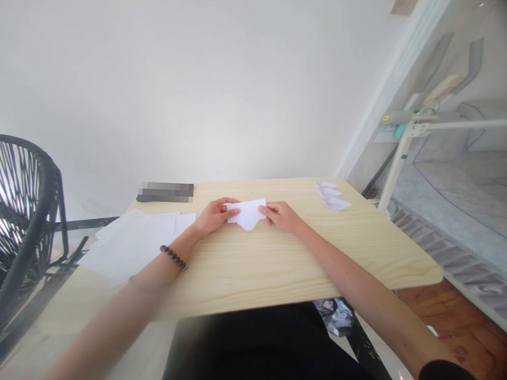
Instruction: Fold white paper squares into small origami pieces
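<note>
A small folded piece of white paper (248,210) is held up over the middle of the wooden table, with a pointed flap hanging from its lower edge. My left hand (216,215) pinches its left end, thumb in front and fingers behind. At the opposite end, my right hand (282,216) grips the paper between thumb and fingers. Loose white sheets (137,244) lie spread beneath and beside my left forearm. Three folded paper pieces (329,194) with pointed ends sit in a column at the table's back right.
The light wood table (266,280) stands against a white wall. A dark, blurred-out object (165,192) rests at its back left. To the left is a black corded chair (21,219); to the right, a white metal frame (400,157). Crumpled silvery material (336,316) shows below the front edge.
</note>
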`<action>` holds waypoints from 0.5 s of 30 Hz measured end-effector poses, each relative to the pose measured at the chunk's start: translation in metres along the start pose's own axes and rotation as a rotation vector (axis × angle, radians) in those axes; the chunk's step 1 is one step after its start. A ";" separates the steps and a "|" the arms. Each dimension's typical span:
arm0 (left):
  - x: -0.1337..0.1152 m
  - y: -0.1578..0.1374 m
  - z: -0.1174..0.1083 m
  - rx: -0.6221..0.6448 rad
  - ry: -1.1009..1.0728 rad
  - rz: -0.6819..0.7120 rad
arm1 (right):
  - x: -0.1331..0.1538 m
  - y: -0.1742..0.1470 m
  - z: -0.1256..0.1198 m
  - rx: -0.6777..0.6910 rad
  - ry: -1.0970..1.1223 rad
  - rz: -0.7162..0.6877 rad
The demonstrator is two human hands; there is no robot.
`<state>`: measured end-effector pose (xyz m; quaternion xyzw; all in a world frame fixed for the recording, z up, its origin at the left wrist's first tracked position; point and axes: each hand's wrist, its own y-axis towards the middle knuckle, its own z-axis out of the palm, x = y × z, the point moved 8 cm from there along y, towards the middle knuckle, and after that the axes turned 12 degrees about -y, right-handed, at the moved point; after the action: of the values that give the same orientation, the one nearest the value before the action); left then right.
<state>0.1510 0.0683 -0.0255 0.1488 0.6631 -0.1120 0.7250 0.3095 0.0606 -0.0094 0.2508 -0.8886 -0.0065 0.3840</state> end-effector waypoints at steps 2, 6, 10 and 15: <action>0.001 0.001 -0.001 0.009 0.015 0.012 | -0.002 0.001 0.001 0.006 0.001 0.008; 0.002 0.002 -0.002 0.013 0.025 0.021 | -0.004 0.002 0.002 0.027 0.014 0.008; 0.002 0.002 -0.002 0.002 0.037 0.018 | -0.004 0.002 0.002 0.028 0.033 -0.007; 0.003 0.001 -0.005 -0.027 0.045 -0.004 | -0.002 0.001 0.002 0.044 0.081 0.011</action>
<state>0.1473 0.0714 -0.0291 0.1401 0.6809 -0.1012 0.7117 0.3087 0.0620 -0.0121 0.2544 -0.8737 0.0252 0.4139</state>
